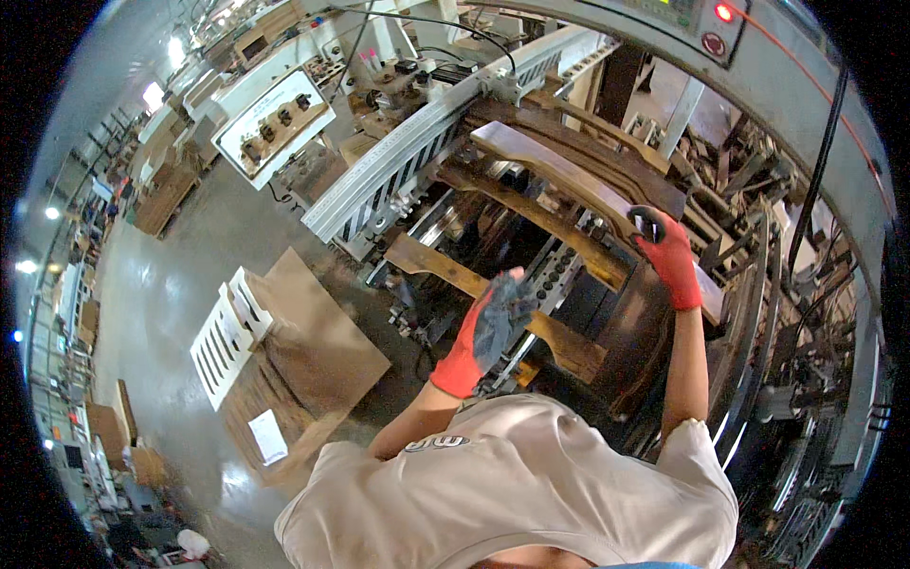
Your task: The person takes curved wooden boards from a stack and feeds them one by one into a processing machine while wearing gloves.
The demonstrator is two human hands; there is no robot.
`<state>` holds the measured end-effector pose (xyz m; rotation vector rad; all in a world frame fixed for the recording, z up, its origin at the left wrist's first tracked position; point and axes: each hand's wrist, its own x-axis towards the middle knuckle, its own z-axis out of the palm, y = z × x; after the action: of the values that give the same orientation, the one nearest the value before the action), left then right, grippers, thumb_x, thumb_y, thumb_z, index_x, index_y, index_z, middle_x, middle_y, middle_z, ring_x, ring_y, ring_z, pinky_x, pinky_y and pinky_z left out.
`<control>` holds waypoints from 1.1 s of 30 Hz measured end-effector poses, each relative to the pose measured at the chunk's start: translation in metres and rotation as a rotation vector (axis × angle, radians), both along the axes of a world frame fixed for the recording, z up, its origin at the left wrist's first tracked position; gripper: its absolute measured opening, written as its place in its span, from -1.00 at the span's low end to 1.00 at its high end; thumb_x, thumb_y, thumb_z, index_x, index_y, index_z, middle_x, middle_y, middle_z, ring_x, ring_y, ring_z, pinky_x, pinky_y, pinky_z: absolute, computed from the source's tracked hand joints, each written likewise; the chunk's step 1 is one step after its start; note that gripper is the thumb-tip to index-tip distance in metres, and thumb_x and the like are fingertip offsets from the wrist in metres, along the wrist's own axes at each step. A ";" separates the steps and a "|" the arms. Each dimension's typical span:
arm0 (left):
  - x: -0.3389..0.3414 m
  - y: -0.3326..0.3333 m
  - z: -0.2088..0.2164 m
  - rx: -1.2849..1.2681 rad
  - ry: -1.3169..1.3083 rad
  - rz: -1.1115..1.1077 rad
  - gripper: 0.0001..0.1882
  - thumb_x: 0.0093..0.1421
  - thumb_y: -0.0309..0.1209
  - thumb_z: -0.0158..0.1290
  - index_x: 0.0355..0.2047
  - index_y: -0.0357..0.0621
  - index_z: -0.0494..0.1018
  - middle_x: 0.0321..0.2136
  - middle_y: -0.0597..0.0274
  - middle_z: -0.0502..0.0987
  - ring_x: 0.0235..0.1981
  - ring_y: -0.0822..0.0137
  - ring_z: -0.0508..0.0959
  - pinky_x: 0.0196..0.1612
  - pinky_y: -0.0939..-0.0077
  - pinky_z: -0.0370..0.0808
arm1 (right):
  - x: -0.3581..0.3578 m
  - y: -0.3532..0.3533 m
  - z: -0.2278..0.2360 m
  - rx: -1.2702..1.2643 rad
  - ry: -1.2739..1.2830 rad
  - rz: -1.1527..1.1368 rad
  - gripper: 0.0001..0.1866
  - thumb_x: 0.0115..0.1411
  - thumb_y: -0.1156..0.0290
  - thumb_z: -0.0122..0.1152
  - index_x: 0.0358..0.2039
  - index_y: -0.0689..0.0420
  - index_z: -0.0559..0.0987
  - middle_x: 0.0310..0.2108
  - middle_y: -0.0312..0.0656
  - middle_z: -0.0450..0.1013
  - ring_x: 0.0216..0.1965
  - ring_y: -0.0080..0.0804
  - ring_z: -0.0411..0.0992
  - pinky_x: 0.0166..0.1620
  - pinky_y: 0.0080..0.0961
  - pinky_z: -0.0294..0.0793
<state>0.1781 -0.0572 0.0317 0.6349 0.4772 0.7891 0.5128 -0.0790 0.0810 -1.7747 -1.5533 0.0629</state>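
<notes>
My right hand point(671, 258), in a red glove with dark fingers, curls across a long curved wooden board point(559, 173) with a pale top face. Thumb and fingers sit on its two sides; the palm hides part of it. My left hand point(491, 332), gloved in red and grey, hovers with fingers stretched out and slightly blurred, holding nothing visible. Beneath it a shaped brown wooden piece point(569, 349) lies across the machine. Another long wooden piece point(531, 216) lies between that piece and the pale-topped board. Darker curved boards point(588, 156) are behind the pale-topped board.
A metal rail point(398, 156) with striped markings spans the machine's left side. A control panel point(701, 28) with a lit red lamp is at top right, and a cable point(820, 180) hangs there. On the left, white slatted parts point(230, 332) rest on a brown sheet point(327, 346).
</notes>
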 end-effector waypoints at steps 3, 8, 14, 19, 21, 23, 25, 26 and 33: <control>-0.018 -0.008 -0.026 -0.049 0.012 -0.062 -0.56 0.32 -0.18 -0.12 0.13 -0.09 0.29 -0.07 0.18 0.44 -0.06 0.30 0.45 0.02 0.40 0.40 | 0.050 0.044 -0.026 -0.213 0.255 0.239 -0.55 0.07 0.35 0.30 -0.02 0.15 0.48 -0.15 -0.22 0.49 -0.12 -0.33 0.43 -0.01 -0.43 0.38; -0.062 -0.007 0.000 0.086 0.042 0.290 -0.49 0.29 -0.12 -0.07 0.18 -0.08 0.24 0.02 0.19 0.37 -0.03 0.33 0.42 0.06 0.41 0.35 | -0.011 0.042 0.012 -0.471 0.960 0.446 -0.47 0.15 0.33 0.25 0.10 0.23 0.38 -0.06 -0.24 0.45 -0.08 -0.50 0.40 -0.01 -0.51 0.39; -0.085 0.046 0.077 0.640 0.128 0.652 -0.45 0.32 -0.20 -0.12 0.25 -0.15 0.14 0.16 0.20 0.29 0.13 0.28 0.34 0.19 0.36 0.24 | -0.015 0.005 -0.009 -0.475 1.117 0.511 -0.39 0.11 0.38 0.28 0.13 0.32 0.31 -0.01 -0.18 0.42 -0.06 -0.42 0.41 -0.01 -0.44 0.40; -0.074 0.072 0.107 0.580 -0.158 0.675 -0.54 0.32 -0.33 -0.12 0.18 -0.24 0.23 0.13 0.17 0.34 0.12 0.27 0.36 0.19 0.41 0.24 | -0.017 -0.039 0.012 -0.591 1.007 0.509 -0.40 0.06 0.30 0.32 0.10 0.24 0.38 -0.01 -0.24 0.43 -0.02 -0.44 0.39 0.07 -0.46 0.32; -0.069 0.070 0.117 0.857 0.217 0.706 -0.60 0.30 -0.43 -0.11 0.12 -0.32 0.28 0.09 0.15 0.39 0.10 0.30 0.39 0.20 0.47 0.20 | 0.003 -0.050 -0.002 -0.720 0.888 0.521 -0.39 0.08 0.23 0.31 0.09 0.25 0.39 -0.01 -0.25 0.43 0.00 -0.46 0.36 0.09 -0.47 0.29; -0.063 0.067 0.123 0.899 0.317 0.677 -0.65 0.28 -0.51 -0.13 0.05 -0.35 0.34 0.06 0.11 0.42 0.09 0.32 0.40 0.20 0.50 0.19 | 0.007 -0.063 -0.009 -0.683 0.897 0.594 -0.39 0.08 0.22 0.31 0.08 0.25 0.40 -0.03 -0.25 0.43 0.01 -0.45 0.36 0.09 -0.47 0.28; -0.058 0.061 0.120 0.974 0.440 0.686 -0.66 0.24 -0.55 -0.11 0.03 -0.29 0.38 0.03 0.04 0.44 0.05 0.28 0.43 0.17 0.50 0.23 | 0.007 -0.074 -0.009 -0.643 0.875 0.617 -0.39 0.08 0.20 0.32 0.08 0.25 0.41 -0.03 -0.25 0.43 0.02 -0.44 0.35 0.10 -0.47 0.26; -0.055 0.059 0.118 1.010 0.500 0.691 -0.66 0.22 -0.58 -0.10 0.02 -0.26 0.39 0.01 0.01 0.45 0.03 0.26 0.44 0.16 0.50 0.25 | 0.002 -0.079 -0.001 -0.657 0.894 0.622 -0.39 0.07 0.21 0.33 0.07 0.24 0.41 -0.02 -0.25 0.43 0.03 -0.43 0.34 0.11 -0.47 0.26; -0.050 0.040 0.135 1.299 0.992 0.750 -0.67 0.13 -0.67 -0.08 -0.10 -0.22 0.49 -0.05 0.00 0.45 0.00 0.13 0.46 0.09 0.42 0.33 | 0.011 -0.114 -0.026 -0.653 0.924 0.494 -0.37 0.05 0.20 0.36 0.08 0.21 0.41 -0.03 -0.23 0.43 0.02 -0.43 0.34 0.11 -0.44 0.27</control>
<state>0.1281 -0.0177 0.1666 2.1830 1.1383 1.4688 0.5235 -0.1930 0.0552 -1.3747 -1.2514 1.5393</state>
